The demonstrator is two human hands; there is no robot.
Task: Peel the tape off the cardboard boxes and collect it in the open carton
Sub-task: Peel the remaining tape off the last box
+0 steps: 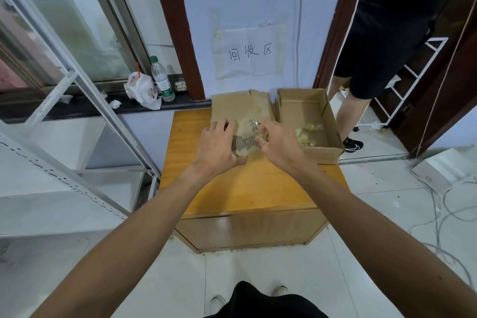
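Head view: both bare arms reached out over the orange wooden counter (247,188), and the action was right at its far edge. The left hand (216,147) gripped the flattened brown cardboard box (240,108), its fingers (219,126) spread across the top and the thumb tucked under the near edge, holding the box down just left of centre. The right hand (277,142) was in there too, fingertips pinched together on a strip of clear tape (251,124) lifting off the box face, beside a dark printed patch. Just to the right, touching the box, sat the open brown cardboard carton (333,155), with a crumpled yellowish wad of peeled tape (308,133) lying in its near half. On the dark window ledge to the left stood a clear plastic bottle with a green cap (161,80) beside a white plastic bag (142,91). A handwritten paper sign (249,53) was stuck on the wall behind, and a second person in black shorts (382,59) stood in the doorway on the right.
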